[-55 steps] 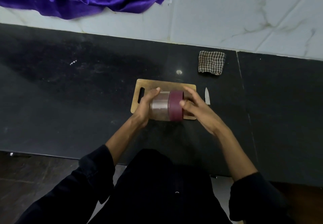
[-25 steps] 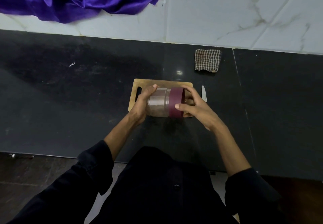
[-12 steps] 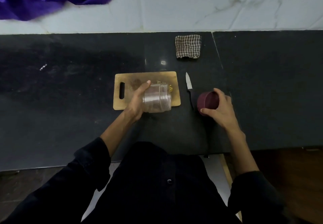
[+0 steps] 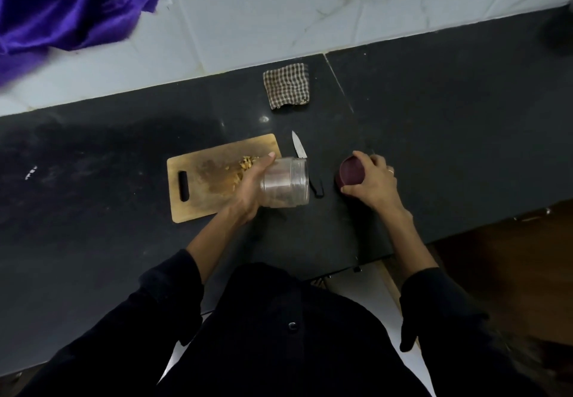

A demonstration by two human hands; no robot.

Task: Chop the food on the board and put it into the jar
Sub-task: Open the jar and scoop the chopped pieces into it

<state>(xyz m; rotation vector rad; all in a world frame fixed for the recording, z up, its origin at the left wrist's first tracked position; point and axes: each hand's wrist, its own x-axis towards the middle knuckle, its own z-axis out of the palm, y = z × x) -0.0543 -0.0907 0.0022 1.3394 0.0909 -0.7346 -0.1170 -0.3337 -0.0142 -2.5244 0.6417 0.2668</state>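
Note:
A wooden cutting board lies on the black counter with a small heap of chopped yellowish food near its right end. My left hand grips a clear jar, held on its side over the board's right edge with its mouth pointing right and no lid on it. My right hand holds the maroon lid down at the counter, to the right of the jar. A small knife lies between jar and lid, its blade pointing away from me and its black handle partly behind the jar.
A folded checked cloth lies at the back of the black counter, near the marble wall. Purple satin fabric hangs at the top left. The counter's front edge runs close to my body.
The lid came off the jar: my right hand carried it right and lowered it to the counter. My left hand kept the jar and shifted it right, uncovering the chopped food.

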